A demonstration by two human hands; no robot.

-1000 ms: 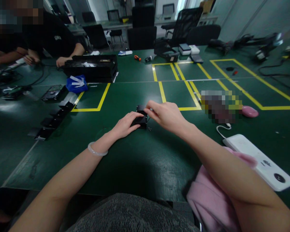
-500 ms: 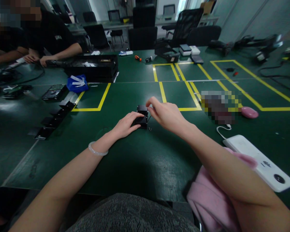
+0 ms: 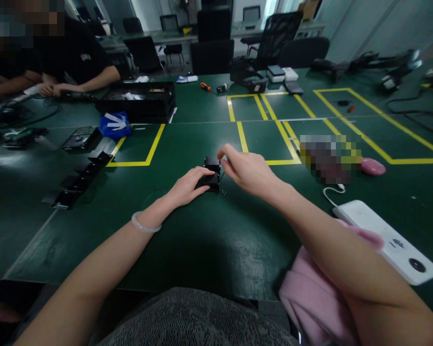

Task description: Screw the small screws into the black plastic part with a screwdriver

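A small black box-shaped part (image 3: 212,172) sits on the green table (image 3: 202,240) in front of me. My left hand (image 3: 185,186) lies on its near left side, fingers pressed against it and holding it in place. My right hand (image 3: 247,172) hovers at the part's right top edge, thumb and forefinger pinched together; whether anything sits between them is too small to tell. One or two tiny screws (image 3: 223,192) lie on the table just right of the part.
A row of black parts (image 3: 80,178) lies at the left, a blue bag (image 3: 114,124) and black tray (image 3: 139,100) beyond. A white device (image 3: 386,240) on pink cloth (image 3: 310,293) is at my right, a pink mouse (image 3: 373,166) farther. Another person's hands (image 3: 54,88) work at far left.
My right hand's pinch has drawn back slightly from over the part to its right top edge. The other person's hands at far left have shifted. My left hand has stayed put.
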